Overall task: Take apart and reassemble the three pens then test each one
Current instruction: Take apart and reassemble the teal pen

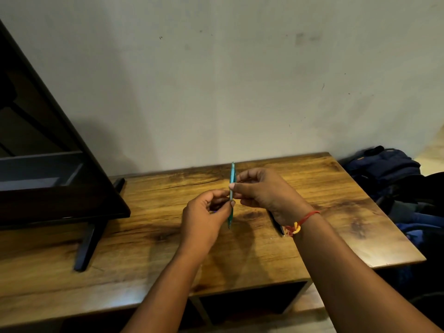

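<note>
- While your left hand (pixel 204 212) and right hand (pixel 262 191) both pinch the pen (pixel 231 179) upright over the table (pixel 336 212), it looks light, stiff and slick.
- Grip each barrel half, clear of the tip at 6 o'clock.

Light is dim and warm on the desk (pixel 336 212), cooler and greyish on the wall (pixel 240 68). A pale patch of glare lies near the desk's front left edge. The left hand (pixel 206 217) and right hand (pixel 264 191) cast a soft shadow toward the viewer. The teal pen (pixel 231 188) looks sharp. The frame edges bend and blur, and the bags (pixel 389 169) sit in darkness.
</note>
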